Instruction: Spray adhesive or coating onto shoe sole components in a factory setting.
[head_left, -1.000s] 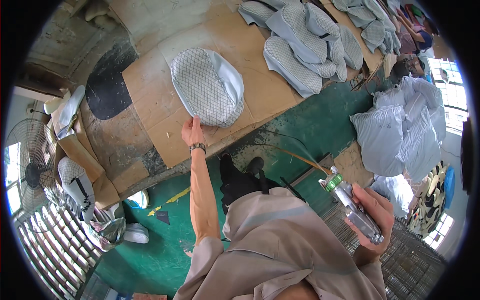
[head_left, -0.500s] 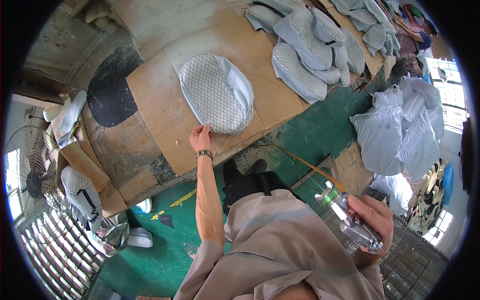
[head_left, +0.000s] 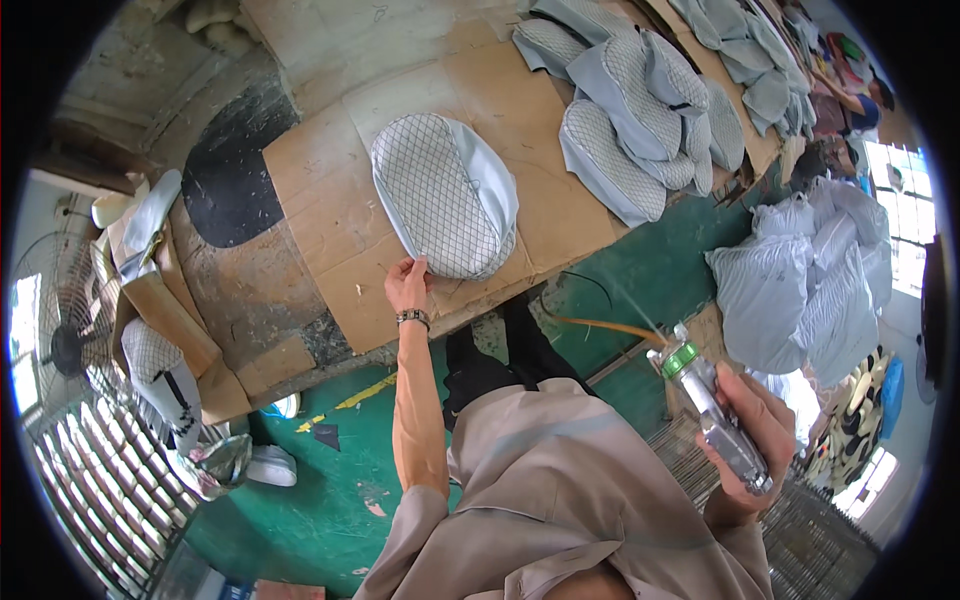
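Observation:
A long oval cover (head_left: 440, 200), white with a dark diamond-grid pattern and a smooth pale grey border, lies on the cardboard in front of me. It looks like a seat cover. My left hand (head_left: 407, 288) pinches its near left edge between thumb and fingers. Out to the right, well apart from the cover, my right hand (head_left: 752, 430) grips a silver spray gun (head_left: 722, 425) with a green collar. A thin pale streak of spray leaves its nozzle toward the upper left. From the gun's front end an orange hose (head_left: 605, 325) runs off leftward.
Flattened cardboard (head_left: 320, 220) covers the table beside a black oval patch (head_left: 235, 165). Similar covers (head_left: 630, 100) are piled at the far right. White stuffed bags (head_left: 800, 280) stand on the right; a fan (head_left: 70, 330) is at the left. Another person (head_left: 855, 105) works far right.
The spray gun and my right hand have shifted slightly right and down, and a spray streak now shows. My left hand keeps its pinch on the cover. The whole view has shifted a little.

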